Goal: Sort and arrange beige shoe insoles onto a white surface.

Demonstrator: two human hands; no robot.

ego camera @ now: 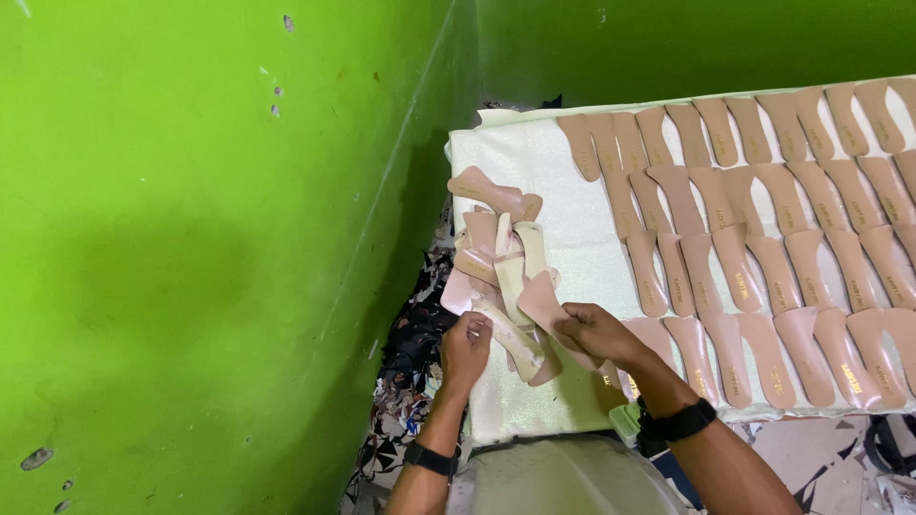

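I see a bright green wall [191, 238] at left. Beside it, my left hand [465, 350] pinches one end of a pale insole piece [510, 334] from a loose pile [496, 253] — my right hand [596, 334] grips a tan insole [542, 303]. Rightward, rows of laid-out insoles [763, 238] cover most of the white table [534, 162]; only the pile remains.

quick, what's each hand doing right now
Left hand: closed on the end of a cream insole strip.
Right hand: closed on a pink insole piece.
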